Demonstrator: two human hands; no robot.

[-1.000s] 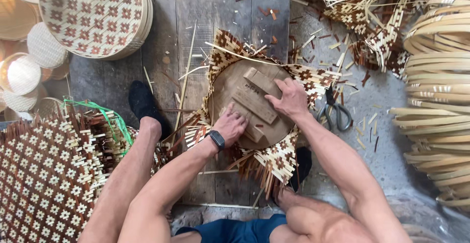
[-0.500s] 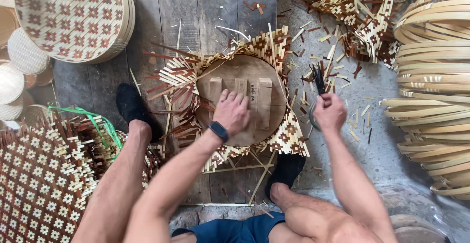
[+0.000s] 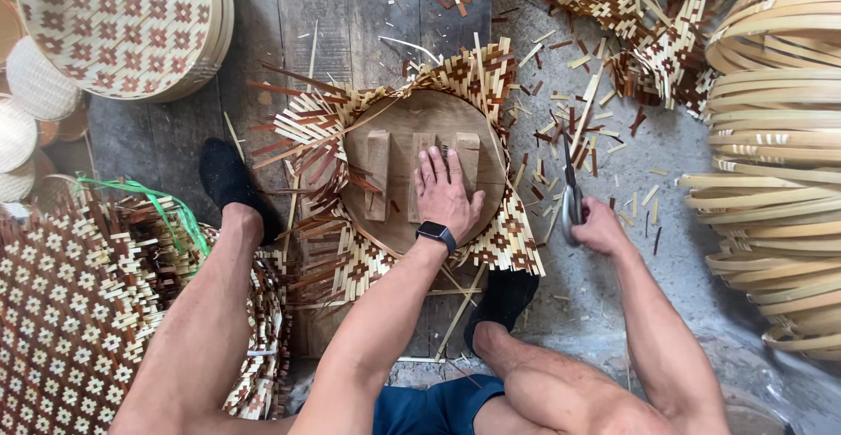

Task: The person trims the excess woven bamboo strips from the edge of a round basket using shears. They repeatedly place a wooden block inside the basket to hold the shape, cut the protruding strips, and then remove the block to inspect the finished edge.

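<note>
Between the person's spread legs, on the plank floor (image 3: 289, 14), lies a round wooden form (image 3: 412, 128) pressed onto a woven mat (image 3: 491, 76) of pale and brown strips, whose loose ends fan out all around it. On the form's face are upright wooden blocks (image 3: 378, 172), and the left hand (image 3: 447, 194) lies flat and open across them, fingers spread, palm down, with a dark watch (image 3: 436, 234) at the wrist. To the right of the form, over the grey concrete, the right hand (image 3: 597, 225) is closed around the handles of a pair of scissors (image 3: 570, 185), blades pointing away from the person; whether the blades are apart or together is hard to make out from this angle. Short cut strips (image 3: 578, 111) litter the floor between the mat and the scissors. Both feet wear dark socks (image 3: 223, 176), one just left of the mat, the other under its near edge. At far right stands a tall stack of bent hoops (image 3: 771, 163), well apart from the hands. At upper left sits a pile of finished round woven trays (image 3: 123, 23), and at lower left more patterned weaving (image 3: 61, 330) tied with a green band (image 3: 162, 203). Another heap of tangled woven pieces (image 3: 648, 23) lies at the top, beyond the scissors.
</note>
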